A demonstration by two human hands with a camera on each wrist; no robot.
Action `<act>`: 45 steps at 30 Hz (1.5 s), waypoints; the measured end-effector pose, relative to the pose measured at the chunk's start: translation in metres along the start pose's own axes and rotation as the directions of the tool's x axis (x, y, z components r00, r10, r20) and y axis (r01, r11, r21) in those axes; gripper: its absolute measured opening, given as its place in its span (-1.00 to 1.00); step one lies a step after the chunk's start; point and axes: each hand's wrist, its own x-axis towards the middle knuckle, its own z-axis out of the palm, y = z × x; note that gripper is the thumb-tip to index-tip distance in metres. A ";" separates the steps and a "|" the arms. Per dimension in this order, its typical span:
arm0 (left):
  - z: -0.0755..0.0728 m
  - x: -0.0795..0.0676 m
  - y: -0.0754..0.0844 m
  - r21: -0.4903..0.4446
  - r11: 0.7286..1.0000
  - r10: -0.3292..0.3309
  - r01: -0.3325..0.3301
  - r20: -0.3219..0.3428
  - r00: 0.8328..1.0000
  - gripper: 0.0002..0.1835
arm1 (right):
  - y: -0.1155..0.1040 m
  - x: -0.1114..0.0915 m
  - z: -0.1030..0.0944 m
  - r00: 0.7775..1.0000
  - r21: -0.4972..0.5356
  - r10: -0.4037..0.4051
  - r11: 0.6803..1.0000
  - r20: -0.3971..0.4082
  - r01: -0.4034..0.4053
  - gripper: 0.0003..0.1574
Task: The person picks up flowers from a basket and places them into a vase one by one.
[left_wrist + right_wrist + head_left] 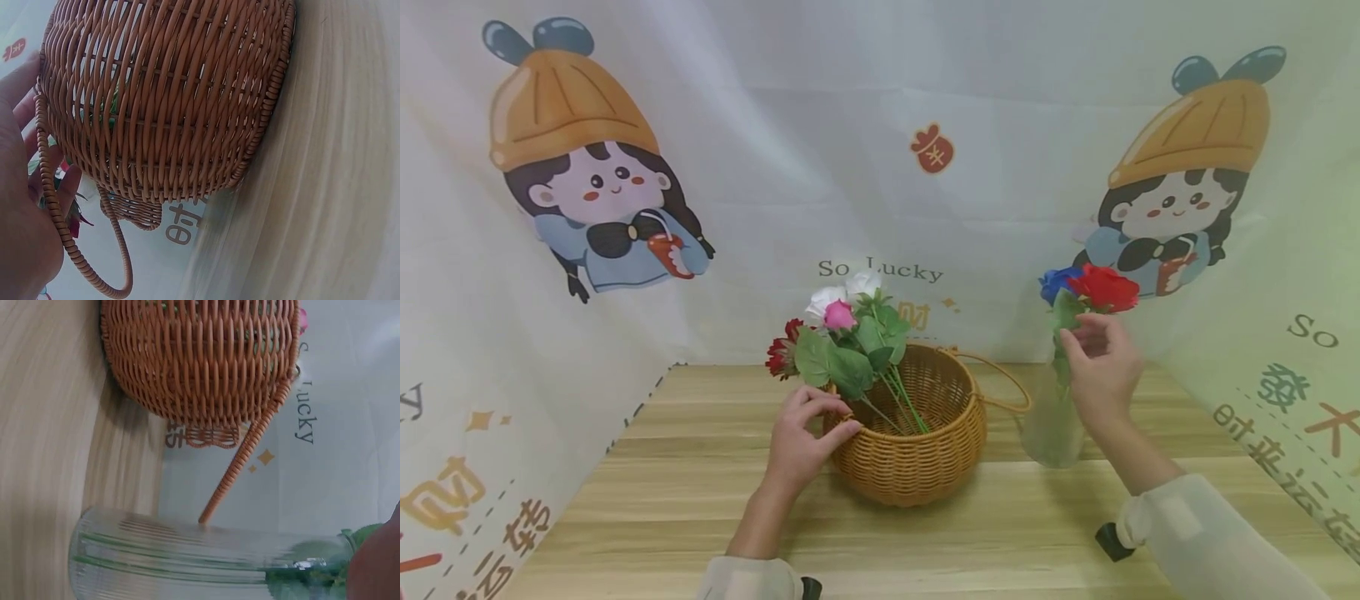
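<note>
One left grip (805,433), left of the frame's centre, is pinching the rim of a wicker basket (910,471) that is holding white, pink and dark-red roses (850,371). At centre-right, a clear vase (1051,442) is standing, stems inside; the right grip (1105,367) is pinching greenery below blue and red roses (1105,287). Arranging these seems underway; the next move is probably calling for gentle release.

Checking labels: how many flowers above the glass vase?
2 in the head view: blue flower at left, red flower at right, above the right hand. Others may be hidden behind.
</note>
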 end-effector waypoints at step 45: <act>-0.001 0.000 -0.001 0.007 1.000 -0.014 0.014 0.023 1.000 -0.79 | -0.036 -0.054 0.085 0.925 0.135 -0.024 0.990 0.378 -0.030 -0.66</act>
